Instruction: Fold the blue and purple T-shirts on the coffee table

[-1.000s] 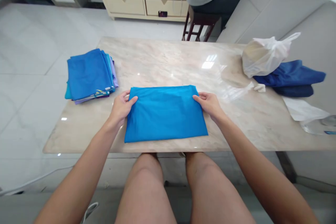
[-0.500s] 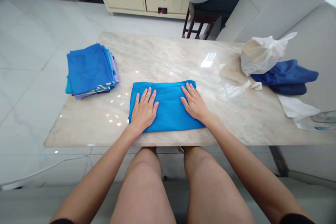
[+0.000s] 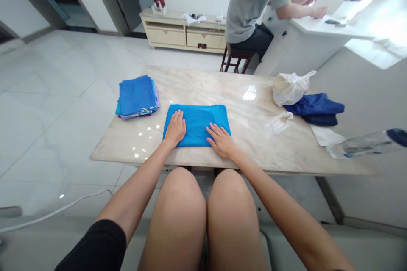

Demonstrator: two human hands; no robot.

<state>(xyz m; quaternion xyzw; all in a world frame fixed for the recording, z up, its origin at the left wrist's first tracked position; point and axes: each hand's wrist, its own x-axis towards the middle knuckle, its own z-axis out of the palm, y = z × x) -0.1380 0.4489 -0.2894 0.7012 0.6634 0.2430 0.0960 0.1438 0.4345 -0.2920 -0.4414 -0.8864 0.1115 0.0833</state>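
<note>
A bright blue folded cloth (image 3: 199, 125) lies flat as a rectangle near the front edge of the marble table (image 3: 254, 144). My left hand (image 3: 177, 128) rests on its left part, palm down with the fingers stretched out. On the lower right part of the cloth lies my right hand (image 3: 221, 139), its fingers spread and flat. Neither hand grips anything. To the left is a stack of folded cloths (image 3: 137, 96), blue on top with teal and purple layers beneath.
At the table's right are a white plastic bag (image 3: 291, 89), a dark blue cloth (image 3: 318, 108), white paper (image 3: 326, 135) and a clear bottle (image 3: 369, 144) lying on its side. Behind the table a person in a grey shirt (image 3: 249, 4) sits on a dark stool (image 3: 237, 57) at a white counter.
My head view has tilted up, showing more of the room. My right hand has moved from the cloth's upper right toward its lower edge. The cloth's edges lie straighter.
</note>
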